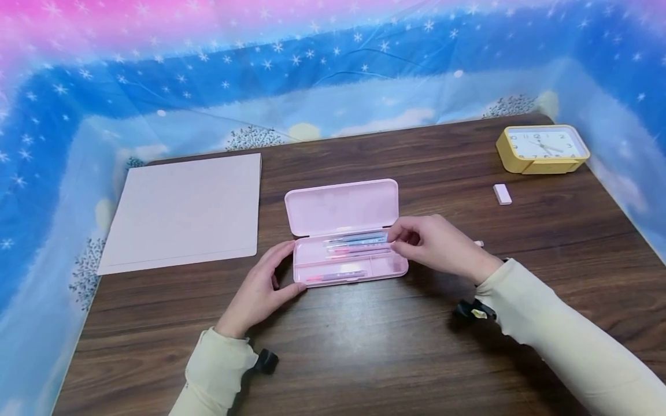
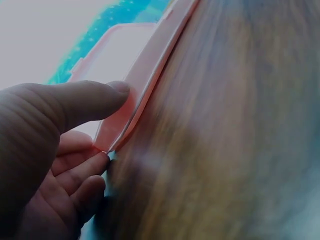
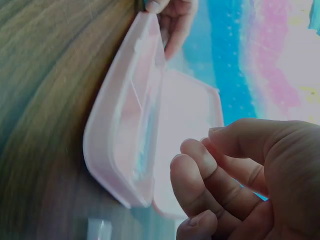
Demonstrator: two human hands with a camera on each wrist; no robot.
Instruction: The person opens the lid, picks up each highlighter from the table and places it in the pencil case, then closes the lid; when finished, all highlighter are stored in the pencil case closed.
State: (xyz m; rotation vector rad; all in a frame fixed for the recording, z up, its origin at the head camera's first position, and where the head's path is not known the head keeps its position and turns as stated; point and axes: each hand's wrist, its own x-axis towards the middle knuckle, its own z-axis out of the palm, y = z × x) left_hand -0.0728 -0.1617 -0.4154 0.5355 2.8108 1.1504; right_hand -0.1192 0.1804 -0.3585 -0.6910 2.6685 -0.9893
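Observation:
A pink pencil case lies with its lid raised toward the back. Several blue, purple and pink pens lie in its rear compartment, and a pinkish pen is in the front one. My left hand grips the left end of the case, thumb at the front edge and fingers round the far side. My right hand hovers at the right end over the pen ends; in the right wrist view its fingers are loosely bent with nothing between them and the thumb.
White sheets lie at the left of the brown wooden table. At the right stand a yellow alarm clock and a small white eraser. A small pale piece shows behind my right wrist. Patterned cloth hangs round the table.

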